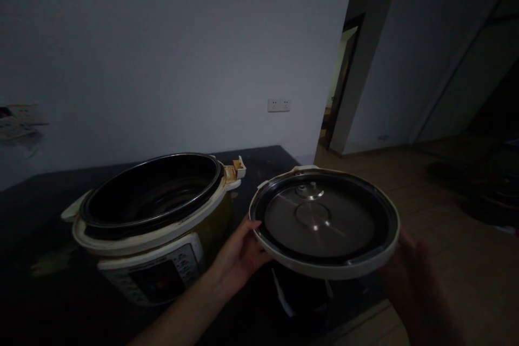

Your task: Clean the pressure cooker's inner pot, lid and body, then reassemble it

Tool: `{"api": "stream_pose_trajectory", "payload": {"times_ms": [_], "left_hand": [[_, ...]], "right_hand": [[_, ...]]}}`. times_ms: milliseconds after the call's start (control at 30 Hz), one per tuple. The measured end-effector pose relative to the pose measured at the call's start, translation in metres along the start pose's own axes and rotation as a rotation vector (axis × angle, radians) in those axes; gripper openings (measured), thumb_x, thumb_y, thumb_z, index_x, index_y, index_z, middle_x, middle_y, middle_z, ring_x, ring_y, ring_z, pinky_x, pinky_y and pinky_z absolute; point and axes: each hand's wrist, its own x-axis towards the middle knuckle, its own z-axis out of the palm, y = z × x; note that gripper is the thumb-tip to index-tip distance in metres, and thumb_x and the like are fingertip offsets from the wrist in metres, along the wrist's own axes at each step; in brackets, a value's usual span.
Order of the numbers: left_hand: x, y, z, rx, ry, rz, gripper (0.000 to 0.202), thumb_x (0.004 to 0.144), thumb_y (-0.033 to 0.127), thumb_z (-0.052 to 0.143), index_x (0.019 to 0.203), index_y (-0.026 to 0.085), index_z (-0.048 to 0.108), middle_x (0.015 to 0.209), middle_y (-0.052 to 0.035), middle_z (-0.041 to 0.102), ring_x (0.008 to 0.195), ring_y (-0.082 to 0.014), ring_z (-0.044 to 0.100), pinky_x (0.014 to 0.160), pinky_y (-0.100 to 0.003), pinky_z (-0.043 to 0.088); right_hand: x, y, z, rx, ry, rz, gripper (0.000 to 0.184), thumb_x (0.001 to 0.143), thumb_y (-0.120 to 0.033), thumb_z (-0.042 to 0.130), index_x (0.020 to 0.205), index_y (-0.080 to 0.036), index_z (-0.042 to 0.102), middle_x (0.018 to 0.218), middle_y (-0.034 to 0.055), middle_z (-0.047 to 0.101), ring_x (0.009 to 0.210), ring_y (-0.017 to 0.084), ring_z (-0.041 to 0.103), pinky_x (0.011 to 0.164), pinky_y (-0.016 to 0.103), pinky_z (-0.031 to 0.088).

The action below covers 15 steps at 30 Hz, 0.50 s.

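Note:
A round pressure cooker lid [320,227] is held up between my two hands, its metal inner side facing up. My left hand [243,251] grips the lid's left edge, with the thumb over the rim and the fingers underneath. On the opposite edge, my right hand [417,270] is blurred and dark, closed about the rim with most of its fingers hidden behind the lid. To the left stands the electric pressure cooker [154,243], without its lid. Its dark inner pot [162,186] sits inside, and a control panel is on its front.
The cooker stands on a dark countertop [267,159] against a pale wall. A double wall socket [279,105] is above the counter. Below the lid lies a dark object with pale edges that I cannot make out. A doorway [338,81] and wooden floor lie to the right.

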Motion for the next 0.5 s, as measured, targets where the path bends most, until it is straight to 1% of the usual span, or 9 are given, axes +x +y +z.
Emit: {"api": "stream_pose_trajectory", "payload": {"times_ms": [67,100,133,167,233,300,367,433,500], "left_hand": [[-0.006,0.009,0.016,-0.057,-0.087,-0.024,0.018,0.084,0.016,0.053,0.099,0.012,0.06,0.087,-0.0085,0.072,0.071,-0.0171,0.069,0.067,-0.028,0.056],[-0.01,0.012,0.025,-0.085,-0.141,-0.029,0.016,0.085,0.017,0.05,0.095,0.01,0.061,0.085,-0.0096,0.072,0.072,-0.0173,0.07,0.068,-0.028,0.056],[-0.013,0.015,0.033,-0.115,-0.192,-0.027,0.017,0.085,0.018,0.048,0.092,0.01,0.062,0.084,-0.0101,0.073,0.073,-0.0176,0.07,0.07,-0.027,0.056],[-0.016,0.016,0.04,-0.144,-0.233,-0.023,0.019,0.085,0.018,0.046,0.09,0.01,0.062,0.084,-0.0103,0.073,0.074,-0.0177,0.07,0.071,-0.027,0.056],[-0.022,0.016,0.052,-0.199,-0.259,-0.012,0.022,0.086,0.018,0.042,0.087,0.011,0.063,0.082,-0.01,0.074,0.073,-0.0178,0.07,0.07,-0.027,0.056],[-0.027,0.012,0.059,-0.247,-0.246,-0.009,0.025,0.087,0.018,0.039,0.085,0.012,0.063,0.078,-0.0095,0.074,0.068,-0.0178,0.07,0.065,-0.027,0.056],[-0.031,0.006,0.061,-0.287,-0.228,-0.016,0.027,0.088,0.018,0.038,0.084,0.012,0.063,0.075,-0.0096,0.074,0.065,-0.0185,0.07,0.062,-0.027,0.055],[-0.034,-0.001,0.06,-0.321,-0.217,-0.037,0.027,0.089,0.018,0.038,0.086,0.01,0.063,0.075,-0.011,0.074,0.066,-0.0196,0.07,0.061,-0.028,0.056],[-0.036,-0.007,0.058,-0.354,-0.207,-0.055,0.028,0.09,0.019,0.038,0.089,0.009,0.064,0.077,-0.0126,0.074,0.068,-0.0204,0.071,0.063,-0.029,0.056]], "right_hand": [[0.01,-0.025,0.002,0.297,0.048,0.04,0.06,0.09,-0.062,0.031,0.139,-0.031,0.046,0.134,0.0099,0.059,0.122,0.03,0.056,0.099,0.054,0.047],[0.014,-0.036,0.005,0.379,0.078,0.031,0.059,0.086,-0.061,0.042,0.138,-0.032,0.046,0.137,0.0089,0.056,0.126,0.03,0.053,0.1,0.054,0.046],[0.017,-0.043,0.007,0.403,0.118,0.006,0.058,0.083,-0.056,0.053,0.137,-0.033,0.047,0.14,0.0079,0.053,0.13,0.03,0.049,0.103,0.053,0.044],[0.019,-0.048,0.011,0.364,0.163,-0.043,0.059,0.08,-0.05,0.061,0.136,-0.033,0.047,0.141,0.0073,0.052,0.132,0.029,0.046,0.105,0.053,0.041],[0.023,-0.049,0.02,0.211,0.249,-0.146,0.062,0.076,-0.041,0.07,0.133,-0.03,0.048,0.14,0.0086,0.052,0.131,0.029,0.046,0.107,0.052,0.039],[0.025,-0.045,0.03,0.082,0.301,-0.225,0.064,0.072,-0.042,0.073,0.129,-0.025,0.05,0.134,0.0113,0.055,0.125,0.03,0.051,0.103,0.05,0.042],[0.025,-0.041,0.04,0.045,0.344,-0.256,0.063,0.071,-0.048,0.072,0.124,-0.022,0.05,0.128,0.0124,0.056,0.118,0.03,0.055,0.097,0.046,0.046],[0.024,-0.04,0.051,0.072,0.41,-0.257,0.062,0.071,-0.05,0.07,0.122,-0.021,0.048,0.12,0.0109,0.057,0.111,0.028,0.057,0.093,0.043,0.047],[0.02,-0.042,0.064,0.101,0.479,-0.212,0.057,0.076,-0.05,0.064,0.122,-0.021,0.046,0.116,0.0091,0.056,0.107,0.025,0.057,0.092,0.041,0.046]]}}
